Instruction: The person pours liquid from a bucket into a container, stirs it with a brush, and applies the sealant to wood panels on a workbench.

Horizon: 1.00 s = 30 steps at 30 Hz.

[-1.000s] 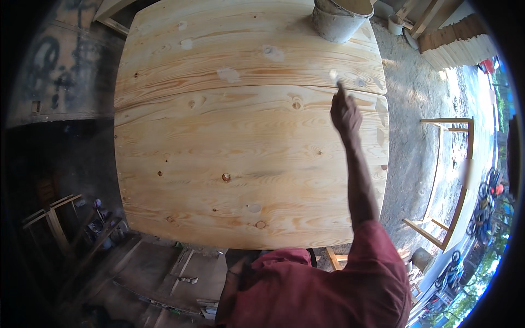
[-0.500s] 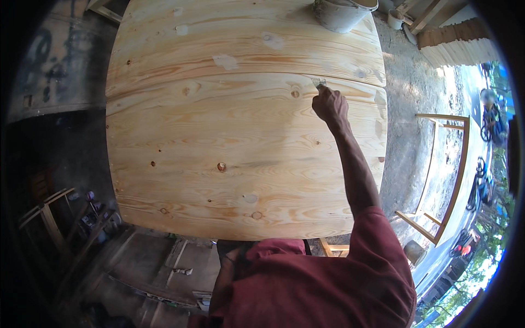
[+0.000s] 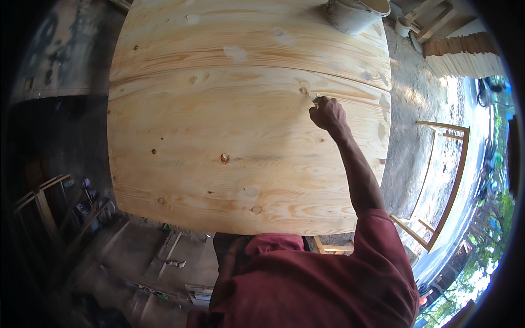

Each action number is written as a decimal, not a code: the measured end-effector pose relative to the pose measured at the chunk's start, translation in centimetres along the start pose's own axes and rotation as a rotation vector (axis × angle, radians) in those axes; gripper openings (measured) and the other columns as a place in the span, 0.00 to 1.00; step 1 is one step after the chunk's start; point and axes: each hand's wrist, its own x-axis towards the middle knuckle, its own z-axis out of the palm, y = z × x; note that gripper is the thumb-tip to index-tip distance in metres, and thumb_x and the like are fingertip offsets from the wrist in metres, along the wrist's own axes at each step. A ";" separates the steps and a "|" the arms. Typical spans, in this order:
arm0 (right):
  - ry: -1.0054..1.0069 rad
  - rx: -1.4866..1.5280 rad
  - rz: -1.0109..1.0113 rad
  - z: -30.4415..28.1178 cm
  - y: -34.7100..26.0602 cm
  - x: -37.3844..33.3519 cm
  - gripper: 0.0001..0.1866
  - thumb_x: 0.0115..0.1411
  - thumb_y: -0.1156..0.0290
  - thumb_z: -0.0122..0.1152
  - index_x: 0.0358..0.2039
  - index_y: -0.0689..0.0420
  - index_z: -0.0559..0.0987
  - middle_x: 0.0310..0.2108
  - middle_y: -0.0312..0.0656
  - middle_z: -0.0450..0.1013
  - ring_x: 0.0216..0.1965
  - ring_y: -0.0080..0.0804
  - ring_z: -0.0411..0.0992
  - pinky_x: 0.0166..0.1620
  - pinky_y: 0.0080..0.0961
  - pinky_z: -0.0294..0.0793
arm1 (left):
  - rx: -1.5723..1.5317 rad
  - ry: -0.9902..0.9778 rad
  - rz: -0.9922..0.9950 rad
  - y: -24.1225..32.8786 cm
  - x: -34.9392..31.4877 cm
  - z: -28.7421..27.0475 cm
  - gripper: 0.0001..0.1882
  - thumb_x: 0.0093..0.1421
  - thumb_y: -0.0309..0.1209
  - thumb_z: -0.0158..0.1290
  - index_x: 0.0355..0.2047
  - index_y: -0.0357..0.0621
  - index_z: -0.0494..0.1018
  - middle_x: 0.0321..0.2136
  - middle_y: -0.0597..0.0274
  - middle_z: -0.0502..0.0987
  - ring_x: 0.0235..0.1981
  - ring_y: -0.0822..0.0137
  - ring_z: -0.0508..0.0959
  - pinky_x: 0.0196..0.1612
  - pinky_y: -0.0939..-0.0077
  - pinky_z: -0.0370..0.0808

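My right hand (image 3: pixel 328 113) is closed around a small flat scraper (image 3: pixel 315 98). Only a bit of its pale blade shows past my fingers, and the handle is hidden in my grip. The blade is at the surface of a wide wooden panel (image 3: pixel 262 183), just below a dark knot and the long seam between boards. Pale filler patches (image 3: pixel 235 53) and several knots mark the wood. Of my left arm, part shows low beside my body; the left hand is out of sight.
A whitish bucket (image 3: pixel 353 17) stands on the panel's far right. Beyond the right edge a wooden frame (image 3: pixel 455 183) lies on the ground, with stacked boards (image 3: pixel 462 57) farther back. More wooden frames (image 3: pixel 46 210) lean at the left. A parked motorbike row blurs at far right.
My right hand has drawn the scraper a little toward me, away from the seam. The whole view has shifted slightly.
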 end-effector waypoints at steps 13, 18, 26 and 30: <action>0.054 0.105 -0.201 5.3 -6.1 -3.0 0.19 0.52 0.62 0.57 0.45 0.48 0.81 0.22 0.54 0.77 0.26 0.54 0.77 0.33 0.44 0.78 | -0.169 0.223 0.181 -2.5 -2.6 2.6 0.24 0.58 0.39 0.51 0.52 0.39 0.69 0.45 0.43 0.76 0.46 0.47 0.75 0.48 0.64 0.75; -0.004 0.205 -0.035 2.5 -7.0 -1.6 0.16 0.50 0.65 0.58 0.38 0.56 0.81 0.32 0.60 0.77 0.35 0.55 0.78 0.39 0.46 0.78 | -0.197 0.231 0.193 -2.0 -2.6 3.6 0.24 0.58 0.38 0.51 0.52 0.38 0.69 0.44 0.43 0.75 0.46 0.46 0.75 0.48 0.64 0.75; 0.143 0.265 -0.065 3.6 -4.1 -0.5 0.22 0.51 0.60 0.60 0.48 0.49 0.79 0.25 0.57 0.77 0.30 0.53 0.78 0.35 0.46 0.77 | -0.214 0.220 0.186 -2.5 -3.8 4.0 0.23 0.58 0.37 0.51 0.52 0.38 0.69 0.44 0.42 0.75 0.46 0.46 0.75 0.48 0.64 0.74; -0.059 0.064 -0.108 4.5 -4.1 -3.8 0.26 0.50 0.59 0.60 0.51 0.50 0.77 0.32 0.61 0.77 0.33 0.59 0.77 0.37 0.50 0.77 | -0.223 0.204 0.196 -2.9 -4.2 4.2 0.23 0.58 0.36 0.51 0.52 0.38 0.69 0.44 0.42 0.75 0.46 0.46 0.75 0.48 0.64 0.74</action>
